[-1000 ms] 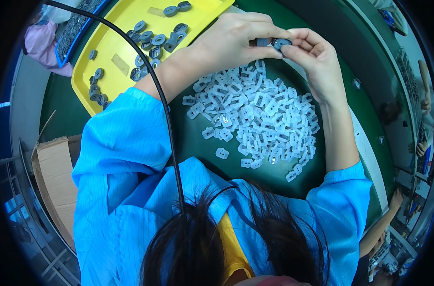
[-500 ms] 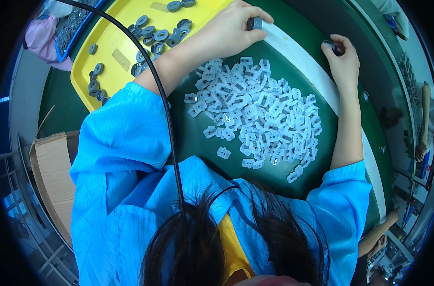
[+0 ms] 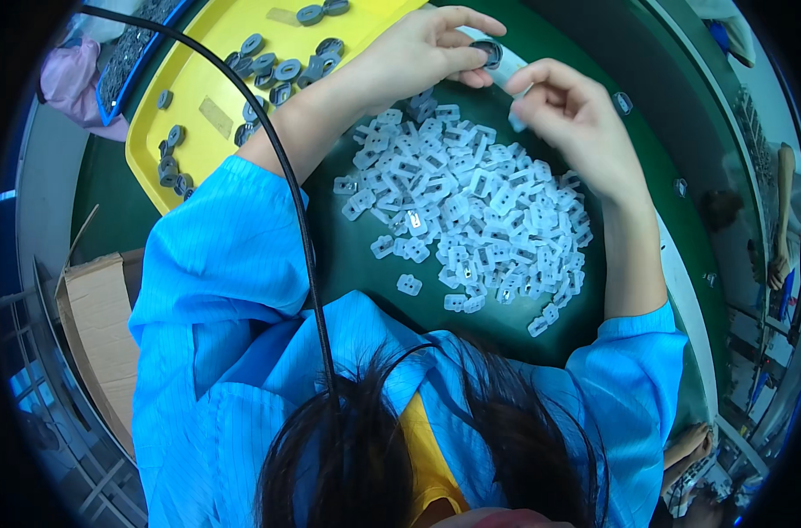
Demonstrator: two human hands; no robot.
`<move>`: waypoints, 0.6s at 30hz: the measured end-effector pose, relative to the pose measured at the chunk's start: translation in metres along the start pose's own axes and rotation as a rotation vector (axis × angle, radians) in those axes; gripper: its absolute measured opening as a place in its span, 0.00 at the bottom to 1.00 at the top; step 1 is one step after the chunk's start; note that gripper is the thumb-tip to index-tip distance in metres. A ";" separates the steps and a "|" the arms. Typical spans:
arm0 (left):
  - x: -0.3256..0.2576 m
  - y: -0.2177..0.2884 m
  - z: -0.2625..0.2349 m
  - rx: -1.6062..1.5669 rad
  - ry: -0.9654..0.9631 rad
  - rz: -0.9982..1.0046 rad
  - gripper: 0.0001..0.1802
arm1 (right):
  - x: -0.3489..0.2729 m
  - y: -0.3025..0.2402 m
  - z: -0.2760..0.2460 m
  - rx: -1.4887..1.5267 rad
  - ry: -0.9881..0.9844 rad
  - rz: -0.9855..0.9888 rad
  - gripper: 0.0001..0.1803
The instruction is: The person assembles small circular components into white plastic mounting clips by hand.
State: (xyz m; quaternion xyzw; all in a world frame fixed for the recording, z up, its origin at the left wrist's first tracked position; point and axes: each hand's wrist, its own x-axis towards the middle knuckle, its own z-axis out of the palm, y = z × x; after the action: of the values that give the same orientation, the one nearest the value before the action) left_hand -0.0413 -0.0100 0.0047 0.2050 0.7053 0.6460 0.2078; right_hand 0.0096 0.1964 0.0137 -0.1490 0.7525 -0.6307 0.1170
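I can see the person's left hand [image 3: 422, 55] just past the far edge of a big pile of small, see-through white plastic pieces [image 3: 471, 207]. Its thumb and fingers are nearly closed, pinching a dark grey, round plastic part [image 3: 489, 55]. The right hand [image 3: 576, 114] is over the far right side of the pile, near the left. Its fingers are curled in, with the tips close together on a small pale piece [image 3: 517, 121], though I can't see all of it.

A few dark grey parts [image 3: 421, 101] sit at the far edge of the pile, under the left hand. The pile lies on a green table [image 3: 541, 348], and a white strip [image 3: 687, 282] curves past its right side. To the pile's far left is a yellow plastic tray [image 3: 189, 75] with more grey round parts [image 3: 288, 70] in it. Left of the pile, nearer the person, is a brown cardboard box [image 3: 106, 326].
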 end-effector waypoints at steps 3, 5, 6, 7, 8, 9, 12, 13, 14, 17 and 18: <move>0.001 0.005 0.002 -0.005 -0.079 -0.030 0.24 | 0.006 0.000 -0.010 0.243 0.130 -0.002 0.10; 0.001 0.000 0.008 0.001 -0.064 0.015 0.24 | 0.007 0.002 -0.003 0.287 0.183 0.014 0.10; 0.002 -0.001 0.011 0.004 -0.042 0.062 0.24 | 0.007 0.003 -0.001 0.328 0.229 0.031 0.10; 0.001 -0.002 0.014 0.056 -0.009 0.086 0.24 | 0.006 0.005 -0.001 0.332 0.229 0.035 0.10; 0.000 -0.001 0.017 0.056 -0.009 0.081 0.24 | 0.006 0.007 -0.001 0.123 0.274 -0.027 0.09; -0.003 0.001 0.020 0.179 0.027 0.117 0.23 | 0.005 0.009 0.000 -0.087 0.314 -0.088 0.09; -0.006 0.000 0.027 0.407 0.117 0.170 0.21 | 0.006 0.009 0.006 -0.377 0.462 -0.239 0.08; -0.007 0.000 0.030 0.430 0.160 0.226 0.20 | 0.008 0.014 0.007 -0.234 0.468 -0.187 0.09; -0.007 -0.001 0.032 0.451 0.203 0.283 0.20 | 0.009 0.016 0.010 -0.241 0.465 -0.196 0.09; -0.006 -0.008 0.035 0.430 0.291 0.370 0.17 | 0.005 0.012 0.022 0.075 0.489 -0.091 0.12; -0.005 -0.008 0.036 0.393 0.336 0.409 0.17 | 0.005 0.009 0.022 0.070 0.485 -0.097 0.12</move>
State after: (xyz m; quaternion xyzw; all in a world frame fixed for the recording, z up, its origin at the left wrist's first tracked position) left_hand -0.0175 0.0162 -0.0062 0.2690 0.7853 0.5505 -0.0892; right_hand 0.0123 0.1760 0.0014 -0.0251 0.7283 -0.6785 -0.0926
